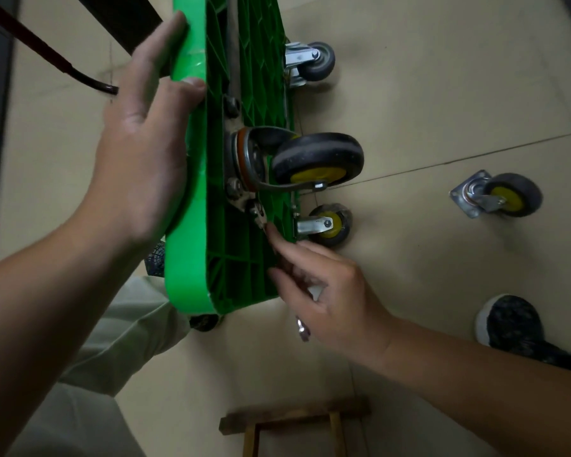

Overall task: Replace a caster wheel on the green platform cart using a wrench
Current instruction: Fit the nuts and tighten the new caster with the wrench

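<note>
Head view: edge-standing cart [192, 225], lengthwise away, wheels [317, 158] rightward; left fingers [168, 37] flat on it, right fingers [297, 255] around wrench [257, 211].

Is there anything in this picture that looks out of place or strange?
Yes. A loose caster lies on its side on the floor, apart from the green cart and attached to nothing. The cart stands on its edge, steadied by the left hand.
</note>
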A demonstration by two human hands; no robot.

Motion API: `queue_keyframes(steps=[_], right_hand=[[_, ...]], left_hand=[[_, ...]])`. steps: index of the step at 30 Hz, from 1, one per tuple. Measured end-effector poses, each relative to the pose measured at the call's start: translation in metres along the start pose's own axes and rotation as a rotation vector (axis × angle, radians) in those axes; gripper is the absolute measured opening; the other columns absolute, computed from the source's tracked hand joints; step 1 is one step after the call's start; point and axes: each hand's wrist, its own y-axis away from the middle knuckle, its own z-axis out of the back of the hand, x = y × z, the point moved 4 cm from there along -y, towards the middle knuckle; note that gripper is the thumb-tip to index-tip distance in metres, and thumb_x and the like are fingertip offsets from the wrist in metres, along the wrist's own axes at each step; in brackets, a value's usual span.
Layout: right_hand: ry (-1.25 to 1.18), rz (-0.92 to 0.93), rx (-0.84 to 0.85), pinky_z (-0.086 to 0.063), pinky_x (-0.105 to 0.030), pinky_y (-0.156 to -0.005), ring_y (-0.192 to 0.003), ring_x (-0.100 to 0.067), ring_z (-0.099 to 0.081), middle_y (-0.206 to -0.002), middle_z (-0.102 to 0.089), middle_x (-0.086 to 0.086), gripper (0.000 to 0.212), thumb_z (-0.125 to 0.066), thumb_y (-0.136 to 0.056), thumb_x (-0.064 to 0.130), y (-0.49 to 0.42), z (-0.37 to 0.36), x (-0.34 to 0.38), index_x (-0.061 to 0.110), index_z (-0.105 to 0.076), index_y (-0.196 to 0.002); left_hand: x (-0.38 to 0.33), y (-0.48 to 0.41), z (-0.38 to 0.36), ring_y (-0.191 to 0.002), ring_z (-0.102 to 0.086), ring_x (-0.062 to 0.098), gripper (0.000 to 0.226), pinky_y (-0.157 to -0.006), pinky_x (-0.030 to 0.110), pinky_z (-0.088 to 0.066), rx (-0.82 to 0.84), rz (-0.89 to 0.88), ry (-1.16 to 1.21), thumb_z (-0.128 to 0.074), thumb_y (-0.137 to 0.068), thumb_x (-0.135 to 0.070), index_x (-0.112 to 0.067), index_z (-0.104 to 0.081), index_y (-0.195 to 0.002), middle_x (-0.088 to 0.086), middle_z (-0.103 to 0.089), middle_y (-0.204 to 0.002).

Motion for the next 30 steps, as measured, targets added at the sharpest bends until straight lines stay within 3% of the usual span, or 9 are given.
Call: queue_keyframes(steps=[3,5,8,11,14,18,20,23,30], right_hand=[[-0.185,-0.250,0.000,-0.059,-0.057,-0.077,-0.086,-0.037,-0.072,-0.096,-0.073,-0.010,0.051,-0.062,-0.099,0.021,0.004,-0.004,0.026,0.020,-0.050,-0.149],[-0.245,-0.363,-0.027,-0.059,-0.062,-0.071,-0.081,-0.040,-0.074,-0.091,-0.075,-0.016,0.046,-0.063,-0.099,0.027,0.000,-0.005,0.045,0.018,-0.057,-0.143],[-0.381,-0.447,-0.130,-0.058,-0.039,-0.056,-0.059,-0.022,-0.068,-0.072,-0.074,-0.016,0.013,-0.067,-0.097,0.022,-0.013,-0.004,0.070,0.016,-0.078,-0.099],[-0.521,-0.555,-0.206,-0.046,-0.025,-0.049,-0.050,-0.016,-0.059,-0.057,-0.065,-0.007,0.034,-0.066,-0.097,0.016,-0.027,-0.007,0.086,0.001,-0.070,-0.067],[-0.582,-0.631,-0.230,-0.036,-0.019,-0.038,-0.038,-0.017,-0.045,-0.048,-0.055,-0.009,0.049,-0.063,-0.096,0.010,-0.037,-0.009,0.100,0.010,-0.058,-0.047],[-0.562,-0.571,-0.192,-0.033,-0.019,-0.038,-0.038,-0.013,-0.044,-0.060,-0.052,-0.011,0.033,-0.065,-0.095,0.011,-0.021,0.002,0.113,0.000,-0.059,-0.065],[-0.388,-0.486,-0.194,-0.042,-0.021,-0.040,-0.040,-0.009,-0.053,-0.059,-0.064,-0.001,0.013,-0.068,-0.096,0.014,-0.002,0.016,0.109,0.003,-0.075,-0.099],[-0.012,-0.250,-0.147,-0.054,-0.028,-0.051,-0.049,-0.011,-0.058,-0.065,-0.064,-0.003,0.047,-0.068,-0.096,0.006,0.020,0.036,0.081,0.018,-0.060,-0.140],[0.369,0.201,0.007,-0.047,-0.016,-0.072,-0.072,-0.008,-0.051,-0.088,-0.059,-0.004,0.046,-0.063,-0.098,0.004,0.004,0.037,0.016,-0.001,-0.052,-0.142]], left_hand=[[-0.015,0.008,-0.001,-0.127,-0.060,0.006,0.049,-0.108,0.047,-0.052,-0.007,0.020,0.025,-0.052,-0.104,-0.039,-0.043,-0.044,-0.152,-0.020,-0.059,-0.140],[-0.025,0.013,-0.001,-0.128,-0.059,0.004,0.050,-0.110,0.046,-0.051,0.003,0.017,0.025,-0.050,-0.104,-0.039,-0.042,-0.042,-0.153,-0.023,-0.057,-0.136],[-0.032,0.019,-0.001,-0.114,-0.062,-0.006,0.050,-0.102,0.036,-0.056,0.015,0.003,0.026,-0.047,-0.105,-0.039,-0.045,-0.039,-0.154,-0.035,-0.056,-0.119],[-0.034,0.022,-0.001,-0.083,-0.062,-0.017,0.049,-0.070,0.012,-0.052,0.032,-0.022,0.009,-0.045,-0.109,-0.034,-0.047,-0.038,-0.155,-0.039,-0.054,-0.099],[-0.038,0.023,-0.001,-0.078,-0.062,-0.018,0.048,-0.060,0.006,-0.046,0.030,-0.031,0.022,-0.044,-0.110,-0.033,-0.045,-0.038,-0.156,-0.034,-0.052,-0.104],[-0.043,0.027,-0.002,-0.080,-0.059,-0.023,0.048,-0.059,0.002,-0.044,0.041,-0.043,0.027,-0.043,-0.111,-0.031,-0.042,-0.036,-0.158,-0.032,-0.045,-0.110],[-0.044,0.029,-0.002,-0.078,-0.058,-0.024,0.048,-0.058,0.002,-0.045,0.039,-0.036,0.037,-0.043,-0.111,-0.031,-0.042,-0.037,-0.158,-0.034,-0.043,-0.108],[-0.045,0.028,0.000,-0.083,-0.060,-0.022,0.049,-0.062,0.005,-0.047,0.037,-0.021,0.051,-0.045,-0.110,-0.031,-0.044,-0.037,-0.157,-0.035,-0.044,-0.113],[-0.043,0.026,-0.001,-0.087,-0.066,-0.011,0.050,-0.068,0.012,-0.052,0.038,-0.012,0.038,-0.046,-0.109,-0.029,-0.041,-0.038,-0.157,-0.036,-0.058,-0.108]])
